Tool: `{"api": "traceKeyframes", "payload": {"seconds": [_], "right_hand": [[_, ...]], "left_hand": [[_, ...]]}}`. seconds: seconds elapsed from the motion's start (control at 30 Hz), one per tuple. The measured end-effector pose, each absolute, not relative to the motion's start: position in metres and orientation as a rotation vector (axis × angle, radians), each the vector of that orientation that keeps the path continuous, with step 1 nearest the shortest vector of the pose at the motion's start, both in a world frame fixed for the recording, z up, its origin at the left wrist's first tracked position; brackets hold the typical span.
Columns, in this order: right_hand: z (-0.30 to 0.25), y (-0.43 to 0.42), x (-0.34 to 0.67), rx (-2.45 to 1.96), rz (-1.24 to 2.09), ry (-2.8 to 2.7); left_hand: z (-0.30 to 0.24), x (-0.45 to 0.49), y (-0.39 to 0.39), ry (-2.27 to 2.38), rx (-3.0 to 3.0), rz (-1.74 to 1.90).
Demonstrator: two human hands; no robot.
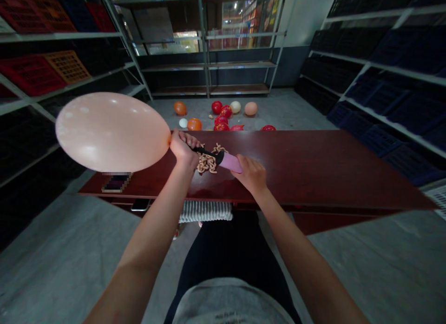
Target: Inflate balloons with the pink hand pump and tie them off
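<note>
My left hand (183, 147) is closed around the neck of a large inflated peach balloon (111, 131), which sticks out to the left over the table's edge. The balloon's neck sits on the black nozzle of a pink hand pump (228, 161). My right hand (251, 174) grips the pump's pink body from the right. Under both hands lies a pile of uninflated peach balloons (206, 163) on the dark red table (313, 166).
A dark phone-like object (116, 182) lies on the table's left end. Several inflated red, orange and white balloons (223, 115) rest on the floor beyond the table. Metal shelving with crates (42, 68) lines both sides and the back.
</note>
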State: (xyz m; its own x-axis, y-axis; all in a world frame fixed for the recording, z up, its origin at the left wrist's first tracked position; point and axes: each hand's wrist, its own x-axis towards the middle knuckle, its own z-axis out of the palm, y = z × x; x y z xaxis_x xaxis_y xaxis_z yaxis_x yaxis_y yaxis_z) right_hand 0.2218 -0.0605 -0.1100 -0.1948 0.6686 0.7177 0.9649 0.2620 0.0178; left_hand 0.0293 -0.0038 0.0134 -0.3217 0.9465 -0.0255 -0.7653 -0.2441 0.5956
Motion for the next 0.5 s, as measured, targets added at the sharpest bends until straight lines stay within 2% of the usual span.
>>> {"api": "traceKeyframes", "payload": {"seconds": [0.23,0.5], "right_hand": [[-0.108,-0.063,0.218,-1.469,-0.663,-1.9],[-0.11,-0.062,0.223,-1.472,-0.58,-1.793]], "left_hand": [[0.05,-0.003,-0.007,0.633,0.466,1.811],[0.061,0.025,-0.02,0.569,0.584,1.906]]}}
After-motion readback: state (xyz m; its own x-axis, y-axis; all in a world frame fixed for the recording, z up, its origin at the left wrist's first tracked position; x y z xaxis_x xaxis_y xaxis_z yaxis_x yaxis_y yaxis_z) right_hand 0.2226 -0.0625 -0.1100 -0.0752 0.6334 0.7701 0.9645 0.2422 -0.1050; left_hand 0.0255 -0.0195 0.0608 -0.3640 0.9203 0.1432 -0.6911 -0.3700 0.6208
